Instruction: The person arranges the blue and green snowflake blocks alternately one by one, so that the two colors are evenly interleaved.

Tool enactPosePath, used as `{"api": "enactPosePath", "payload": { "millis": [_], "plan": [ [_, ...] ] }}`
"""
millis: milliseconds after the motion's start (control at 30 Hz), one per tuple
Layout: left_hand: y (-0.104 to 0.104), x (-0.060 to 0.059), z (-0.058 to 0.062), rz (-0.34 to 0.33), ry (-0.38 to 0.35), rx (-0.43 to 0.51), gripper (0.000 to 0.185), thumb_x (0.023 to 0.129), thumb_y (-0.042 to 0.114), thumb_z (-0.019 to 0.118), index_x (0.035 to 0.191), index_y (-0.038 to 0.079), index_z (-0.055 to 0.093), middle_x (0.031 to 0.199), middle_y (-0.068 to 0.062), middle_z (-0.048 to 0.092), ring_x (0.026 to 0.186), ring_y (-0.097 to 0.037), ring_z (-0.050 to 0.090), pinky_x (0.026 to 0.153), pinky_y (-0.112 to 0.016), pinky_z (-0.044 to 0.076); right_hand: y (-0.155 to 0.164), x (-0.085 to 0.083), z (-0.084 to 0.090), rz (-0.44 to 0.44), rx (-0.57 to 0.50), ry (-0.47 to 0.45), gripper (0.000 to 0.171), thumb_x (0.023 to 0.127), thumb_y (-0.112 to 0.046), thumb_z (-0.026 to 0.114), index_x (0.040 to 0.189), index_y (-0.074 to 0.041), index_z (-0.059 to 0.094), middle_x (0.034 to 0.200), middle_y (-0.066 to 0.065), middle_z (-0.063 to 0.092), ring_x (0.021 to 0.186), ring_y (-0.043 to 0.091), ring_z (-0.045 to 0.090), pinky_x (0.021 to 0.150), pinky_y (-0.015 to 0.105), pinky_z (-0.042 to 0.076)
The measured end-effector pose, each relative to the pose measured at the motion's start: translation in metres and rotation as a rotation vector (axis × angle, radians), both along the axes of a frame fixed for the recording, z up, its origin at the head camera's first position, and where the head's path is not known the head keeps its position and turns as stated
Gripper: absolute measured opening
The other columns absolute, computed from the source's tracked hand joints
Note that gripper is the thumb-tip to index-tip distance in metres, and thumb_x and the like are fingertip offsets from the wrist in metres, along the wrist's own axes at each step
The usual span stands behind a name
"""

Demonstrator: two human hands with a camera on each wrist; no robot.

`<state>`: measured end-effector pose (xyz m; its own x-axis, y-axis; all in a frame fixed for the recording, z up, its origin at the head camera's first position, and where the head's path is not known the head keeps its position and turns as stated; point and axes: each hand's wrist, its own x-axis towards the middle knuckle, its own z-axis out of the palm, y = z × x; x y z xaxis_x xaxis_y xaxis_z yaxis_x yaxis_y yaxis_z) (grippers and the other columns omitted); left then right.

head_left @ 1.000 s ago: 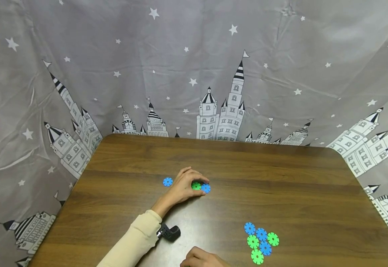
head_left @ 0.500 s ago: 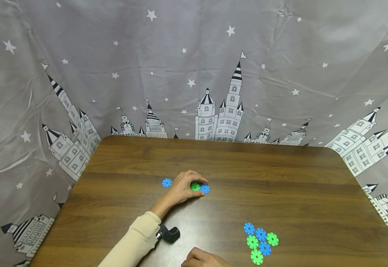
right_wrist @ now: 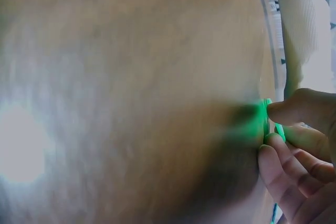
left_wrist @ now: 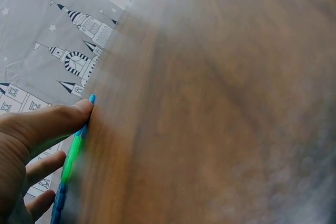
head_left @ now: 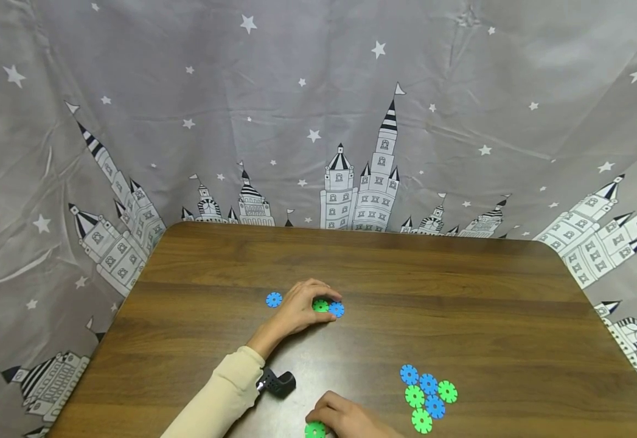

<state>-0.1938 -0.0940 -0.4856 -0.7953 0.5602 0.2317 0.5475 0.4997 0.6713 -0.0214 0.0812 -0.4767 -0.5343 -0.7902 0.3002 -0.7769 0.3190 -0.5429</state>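
Observation:
My left hand [head_left: 322,302] lies near the table's middle, fingers curled over a green toothed disc [head_left: 320,306] that touches a blue one [head_left: 337,309]. In the left wrist view its thumb [left_wrist: 63,116] presses the edge of these discs [left_wrist: 72,156], seen edge-on. A lone blue disc [head_left: 274,299] lies just left of that hand. At the near edge my right hand [head_left: 329,421] pinches another green disc [head_left: 315,430]. The right wrist view shows its fingers [right_wrist: 283,153] and thumb around the blurred green disc [right_wrist: 262,115].
A cluster of several blue and green discs [head_left: 426,394] lies at the front right of the brown wooden table [head_left: 460,292]. A black wrist camera [head_left: 277,382] sits under the cream sleeve [head_left: 219,398]. A grey castle-print cloth [head_left: 318,121] hangs behind and beside the table.
My right hand has come further into view from the bottom edge, now with a green disc showing in its fingers. The left hand and its discs have stayed put.

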Motion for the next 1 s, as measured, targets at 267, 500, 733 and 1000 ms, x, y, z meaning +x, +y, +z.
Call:
{"api": "enactPosePath", "payload": {
  "millis": [267, 500, 733, 1000],
  "plan": [
    [0.000, 0.000, 0.000, 0.000, -0.019, -0.010, 0.037, 0.075, 0.026, 0.086, 0.110, 0.020, 0.075, 0.111, 0.003, 0.069, 0.111, -0.017, 0.057, 0.099, -0.045, 0.040, 0.009, -0.008, 0.010, -0.064, 0.056, -0.057, 0.025, 0.087, -0.010, 0.071, 0.110, -0.005, 0.067, 0.103, -0.001, 0.057, 0.087, -0.003, 0.052, 0.074, 0.005, 0.040],
    [-0.001, 0.000, 0.000, 0.004, -0.026, -0.016, 0.037, 0.075, 0.026, 0.086, 0.110, 0.020, 0.075, 0.112, 0.003, 0.069, 0.112, -0.018, 0.057, 0.099, -0.046, 0.040, 0.017, -0.015, 0.019, -0.170, 0.098, -0.224, 0.026, 0.087, -0.007, 0.070, 0.112, -0.010, 0.067, 0.104, -0.009, 0.055, 0.079, -0.004, 0.048, 0.067, 0.010, 0.043],
    [-0.001, 0.001, 0.001, 0.012, -0.026, -0.025, 0.037, 0.075, 0.027, 0.086, 0.110, 0.021, 0.074, 0.113, 0.003, 0.069, 0.112, -0.017, 0.056, 0.098, -0.044, 0.041, 0.018, -0.027, 0.019, -0.226, 0.092, -0.239, 0.026, 0.086, -0.007, 0.070, 0.112, -0.009, 0.067, 0.105, -0.007, 0.057, 0.081, -0.002, 0.050, 0.069, 0.013, 0.046],
    [-0.001, 0.001, 0.002, 0.001, -0.016, -0.008, 0.037, 0.075, 0.025, 0.086, 0.110, 0.020, 0.074, 0.111, 0.002, 0.069, 0.109, -0.018, 0.058, 0.096, -0.045, 0.041, 0.020, -0.040, 0.020, -0.280, 0.088, -0.255, 0.027, 0.083, -0.006, 0.072, 0.110, -0.006, 0.067, 0.100, -0.005, 0.057, 0.080, -0.001, 0.051, 0.066, 0.015, 0.046]
  ]
}}
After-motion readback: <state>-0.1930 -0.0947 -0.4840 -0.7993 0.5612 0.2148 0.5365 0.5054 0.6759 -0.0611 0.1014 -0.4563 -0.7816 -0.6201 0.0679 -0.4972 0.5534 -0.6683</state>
